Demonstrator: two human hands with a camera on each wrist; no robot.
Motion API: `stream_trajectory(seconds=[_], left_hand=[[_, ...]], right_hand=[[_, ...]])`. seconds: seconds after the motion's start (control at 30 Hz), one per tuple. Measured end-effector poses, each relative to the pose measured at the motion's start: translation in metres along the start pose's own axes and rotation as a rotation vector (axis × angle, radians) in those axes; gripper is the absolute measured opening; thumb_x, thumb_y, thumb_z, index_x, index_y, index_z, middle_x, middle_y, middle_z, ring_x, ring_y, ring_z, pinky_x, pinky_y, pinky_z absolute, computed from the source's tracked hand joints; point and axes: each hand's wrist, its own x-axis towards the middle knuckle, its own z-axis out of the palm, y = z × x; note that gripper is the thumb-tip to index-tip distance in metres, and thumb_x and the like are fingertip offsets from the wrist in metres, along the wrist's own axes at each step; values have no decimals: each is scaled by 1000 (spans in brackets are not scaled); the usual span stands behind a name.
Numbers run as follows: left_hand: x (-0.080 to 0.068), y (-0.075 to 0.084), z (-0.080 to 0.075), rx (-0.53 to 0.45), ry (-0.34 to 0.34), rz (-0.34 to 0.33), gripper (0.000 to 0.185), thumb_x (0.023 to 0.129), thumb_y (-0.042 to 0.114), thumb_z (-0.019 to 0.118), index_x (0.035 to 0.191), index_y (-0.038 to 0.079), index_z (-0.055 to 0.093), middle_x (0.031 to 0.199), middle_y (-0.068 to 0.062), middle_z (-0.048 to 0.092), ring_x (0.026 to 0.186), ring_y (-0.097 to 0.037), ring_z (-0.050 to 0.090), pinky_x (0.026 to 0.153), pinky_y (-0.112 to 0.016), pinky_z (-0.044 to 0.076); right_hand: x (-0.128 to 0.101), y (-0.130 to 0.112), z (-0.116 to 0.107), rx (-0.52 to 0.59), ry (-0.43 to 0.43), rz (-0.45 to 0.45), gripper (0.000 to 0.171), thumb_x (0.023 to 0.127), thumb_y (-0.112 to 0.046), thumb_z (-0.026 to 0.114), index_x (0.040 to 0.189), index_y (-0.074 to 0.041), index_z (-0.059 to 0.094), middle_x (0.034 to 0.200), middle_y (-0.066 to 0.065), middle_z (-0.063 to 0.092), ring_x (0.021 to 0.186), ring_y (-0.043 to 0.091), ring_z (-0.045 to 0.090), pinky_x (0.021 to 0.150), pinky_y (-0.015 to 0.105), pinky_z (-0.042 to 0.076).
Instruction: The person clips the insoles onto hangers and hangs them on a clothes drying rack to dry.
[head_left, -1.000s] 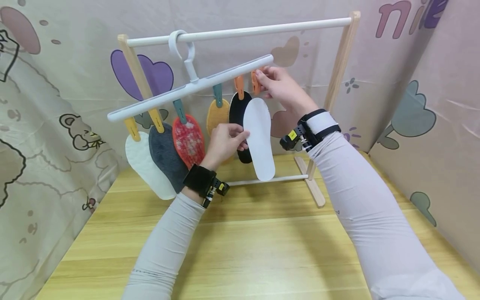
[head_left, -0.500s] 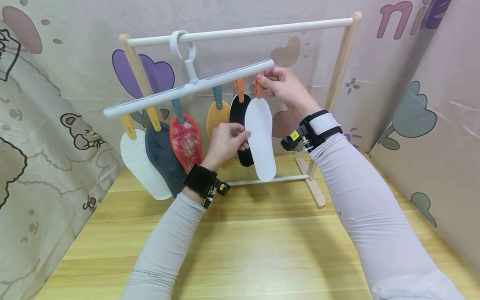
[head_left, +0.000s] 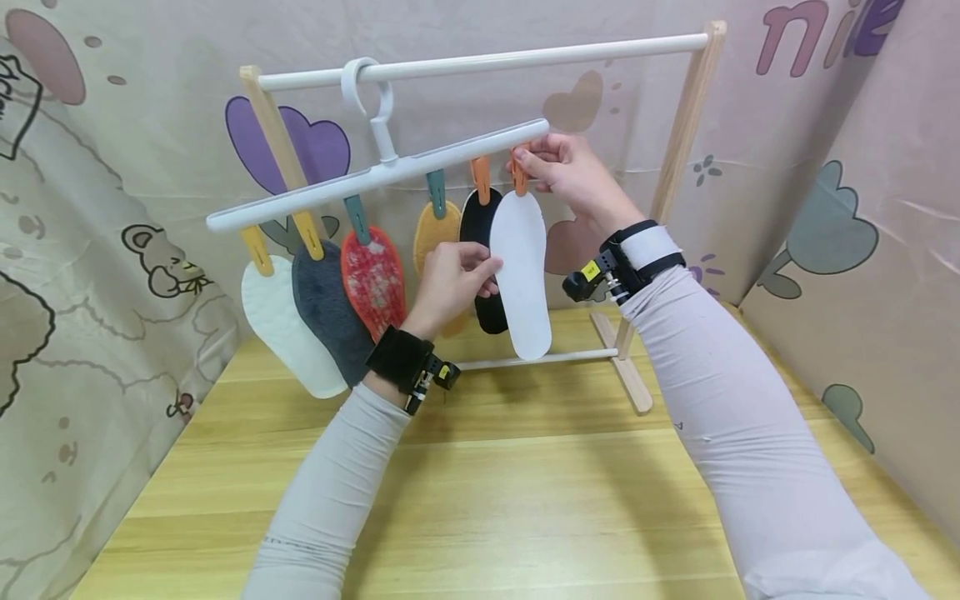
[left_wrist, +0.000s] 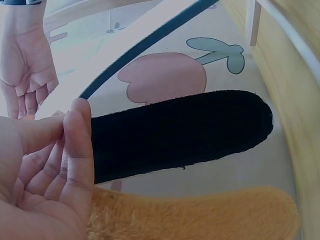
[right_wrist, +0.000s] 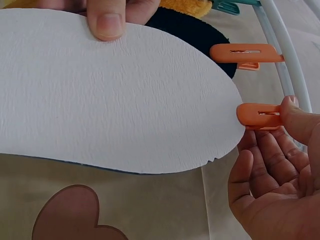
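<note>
six insoles hang in a row: two white ones (head_left: 287, 327) (head_left: 522, 275), one dark grey (head_left: 328, 310), one red (head_left: 374, 281), one mustard-yellow (head_left: 436, 233), one black (head_left: 480, 250). six clips hold them (two yellow (head_left: 257, 251), two teal (head_left: 357, 220), two orange (head_left: 480, 179)). one white hanger (head_left: 375, 173), one wooden rack (head_left: 678, 125), two hands (head_left: 448, 282) (head_left: 566, 173).

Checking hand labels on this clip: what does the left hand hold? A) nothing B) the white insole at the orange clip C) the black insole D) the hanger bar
B: the left hand pinches the edge of the white insole, whose top sits at the orange clip that the right hand pinches.
</note>
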Motion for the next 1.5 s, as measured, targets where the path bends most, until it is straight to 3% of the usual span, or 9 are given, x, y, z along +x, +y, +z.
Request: stream_trajectory(seconds=[0.2, 0.43, 0.73, 1.0, 1.1, 1.23, 1.4, 1.5], left_hand=[[1, 1, -1, 4, 5, -9, 22, 104, 21, 74, 110, 1, 78, 92, -15, 80, 72, -19, 78, 72, -28, 65], [2, -1, 0, 6, 2, 0, 21, 104, 21, 73, 109, 1, 78, 92, -14, 80, 73, -19, 78, 73, -28, 65], [4, 0, 2, 10, -3, 2, 23, 105, 22, 72, 112, 1, 78, 93, -14, 80, 73, -20, 78, 74, -28, 65], [6, 3, 5, -9, 11, 28, 22, 105, 20, 72, 110, -1, 78, 92, -16, 80, 71, -20, 78, 70, -26, 64], [6, 4, 5, -18, 12, 26, 21, 105, 19, 72, 109, -1, 77, 91, -16, 80, 71, -19, 77, 70, -26, 64], [7, 4, 4, -22, 16, 20, 21, 105, 20, 72, 110, 0, 77, 89, -16, 79, 70, -18, 77, 70, -25, 64], [6, 5, 3, -28, 22, 1, 22, 105, 21, 72, 110, 0, 77, 89, -16, 79, 69, -17, 76, 69, -25, 63], [5, 3, 2, -19, 26, -6, 23, 105, 21, 72, 112, 0, 77, 91, -16, 80, 70, -19, 76, 69, -25, 63]], right_hand=[[-1, 0, 0, 2, -8, -5, 31, 108, -30, 66, 133, -11, 69, 121, 0, 77, 108, 11, 67, 95, 31, 51], [0, 2, 0, -4, -16, -16, 29, 109, -30, 65, 131, -12, 69, 116, -4, 77, 108, 10, 68, 95, 29, 52], [-1, 3, -2, -18, -11, -20, 33, 109, -32, 64, 134, -12, 69, 125, 1, 76, 112, 10, 67, 97, 30, 52], [-2, 5, 0, -8, -8, -44, 30, 108, -31, 66, 129, -10, 70, 114, -3, 78, 91, 11, 59, 74, 21, 43], [-2, 6, 2, -11, -7, -52, 30, 108, -32, 66, 128, -10, 70, 110, -6, 78, 86, 11, 55, 72, 21, 40], [-2, 8, 4, -31, 1, -68, 35, 109, -32, 65, 134, -8, 70, 113, -4, 77, 90, 12, 55, 78, 24, 42], [-3, 8, 9, -86, 19, -80, 38, 110, -33, 62, 136, -5, 68, 127, 9, 76, 113, 13, 66, 95, 27, 50], [-4, 8, 11, -114, 27, -66, 40, 110, -35, 62, 136, -5, 68, 130, 11, 75, 118, 14, 67, 97, 28, 50]])
